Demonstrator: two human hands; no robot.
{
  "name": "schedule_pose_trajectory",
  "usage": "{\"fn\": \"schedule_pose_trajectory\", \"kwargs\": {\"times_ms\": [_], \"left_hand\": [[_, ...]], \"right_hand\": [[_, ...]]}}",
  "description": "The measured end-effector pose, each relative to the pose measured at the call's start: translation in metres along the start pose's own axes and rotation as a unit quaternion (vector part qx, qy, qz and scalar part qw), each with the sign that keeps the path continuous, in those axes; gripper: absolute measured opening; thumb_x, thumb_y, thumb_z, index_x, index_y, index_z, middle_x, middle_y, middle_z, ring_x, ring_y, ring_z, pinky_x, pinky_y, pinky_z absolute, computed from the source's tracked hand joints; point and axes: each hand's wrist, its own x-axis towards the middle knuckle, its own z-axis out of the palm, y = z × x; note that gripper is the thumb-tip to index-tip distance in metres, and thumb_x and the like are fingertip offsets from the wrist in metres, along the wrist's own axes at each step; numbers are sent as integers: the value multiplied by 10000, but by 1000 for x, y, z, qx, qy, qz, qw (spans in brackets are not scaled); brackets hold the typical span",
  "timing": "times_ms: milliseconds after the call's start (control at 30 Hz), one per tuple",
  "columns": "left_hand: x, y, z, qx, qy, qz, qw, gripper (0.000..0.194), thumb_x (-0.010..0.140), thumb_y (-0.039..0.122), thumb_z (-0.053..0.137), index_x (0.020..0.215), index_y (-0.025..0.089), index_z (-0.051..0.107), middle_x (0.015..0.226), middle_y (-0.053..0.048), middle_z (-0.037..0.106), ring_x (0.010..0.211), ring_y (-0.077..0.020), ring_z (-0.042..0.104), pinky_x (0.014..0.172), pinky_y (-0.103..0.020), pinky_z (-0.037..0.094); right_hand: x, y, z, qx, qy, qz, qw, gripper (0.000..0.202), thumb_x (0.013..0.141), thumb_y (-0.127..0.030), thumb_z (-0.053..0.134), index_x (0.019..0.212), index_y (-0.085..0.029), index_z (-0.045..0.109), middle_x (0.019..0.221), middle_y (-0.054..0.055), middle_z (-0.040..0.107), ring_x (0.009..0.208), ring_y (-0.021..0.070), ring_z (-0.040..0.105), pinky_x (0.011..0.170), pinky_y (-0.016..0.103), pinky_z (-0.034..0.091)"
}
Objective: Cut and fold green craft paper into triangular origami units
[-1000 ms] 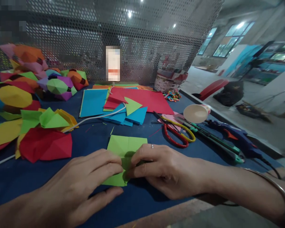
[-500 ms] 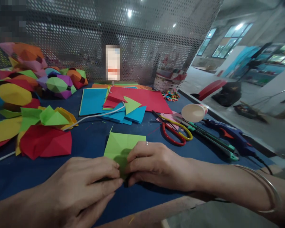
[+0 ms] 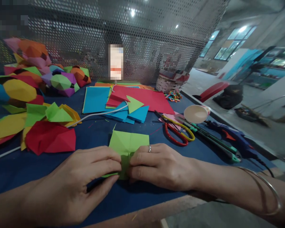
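A creased light-green paper square (image 3: 129, 141) lies on the blue table cloth (image 3: 95, 134) in front of me. My left hand (image 3: 85, 179) pinches its near edge between thumb and fingers. My right hand (image 3: 156, 166), with a ring on one finger and a bangle on the wrist, pinches the same near edge from the right. The fingertips of both hands meet at the fold, and the near part of the paper is hidden under them.
Folded paper shapes are piled at left, with a red piece (image 3: 51, 137) nearest. Flat coloured sheets (image 3: 142, 98) lie behind. Scissors (image 3: 178, 131), a paper cup (image 3: 196, 113) and a blue glue gun (image 3: 232, 137) lie at right. A white cable (image 3: 95, 114) crosses the cloth. Perforated metal screen (image 3: 85, 38) behind.
Both hands stay pinched on the green paper's near edge. The fold has been worked and the paper has shifted slightly; the view has moved a little.
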Motion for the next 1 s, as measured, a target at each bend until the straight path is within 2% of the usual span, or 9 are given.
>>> {"fn": "schedule_pose_trajectory", "kwargs": {"times_ms": [133,267,333,400,533,667,800,900,1000], "left_hand": [[2,2,-4,-10,-28,12,999,237,963,75,533,1040,223,701,1045,-48,706,918,-141,708,727,-202,563],[2,3,-6,-4,-49,17,999,213,956,102,538,986,216,715,1049,-73,709,927,-179,717,700,-230,563],[1,4,-6,5,-47,21,999,233,951,99,538,1017,224,723,1038,-67,716,909,-179,721,677,-227,553],[1,4,-7,13,-44,26,999,262,948,96,538,1068,234,726,1028,-59,727,891,-176,725,664,-226,547],[1,5,-7,23,-45,44,998,294,937,81,531,1118,222,716,1020,-57,747,878,-181,735,664,-240,554],[-4,9,-2,48,-23,48,997,312,948,82,498,1127,219,714,1035,-58,760,910,-195,743,648,-258,555],[-11,13,2,73,6,21,997,343,977,82,441,1135,235,704,1069,-47,767,941,-204,740,647,-281,548],[-10,11,0,91,-21,56,994,332,982,104,464,1199,217,687,1087,-65,762,940,-211,733,653,-287,553],[-5,7,-5,110,-87,116,983,318,988,172,516,1263,201,671,1126,-84,755,997,-235,721,696,-298,583]], "right_hand": [[3,-1,1,3,-7,7,1000,306,1088,-159,449,984,-133,736,988,60,749,859,151,645,730,261,490],[4,-2,3,15,-5,25,1000,281,1075,-162,476,964,-133,733,942,63,736,831,158,639,720,259,491],[5,-2,4,56,11,43,997,252,1068,-186,505,976,-128,733,945,74,729,843,162,646,744,258,511],[6,-1,6,129,21,81,988,185,1040,-196,571,983,-121,730,964,88,718,881,163,663,802,255,534],[9,1,8,268,27,173,947,47,946,-169,719,907,-144,714,927,56,696,891,146,683,837,237,540],[12,0,8,306,31,226,924,83,908,-146,757,853,-159,696,866,20,691,829,128,669,781,223,522],[14,-1,7,301,22,232,925,84,903,-124,745,844,-147,690,860,22,697,825,128,657,788,233,507],[15,-1,6,293,21,225,929,69,910,-117,735,862,-139,690,872,27,700,839,129,653,799,235,503],[14,0,6,292,22,230,928,74,921,-151,740,865,-146,692,863,18,694,831,127,646,784,233,503]]}}
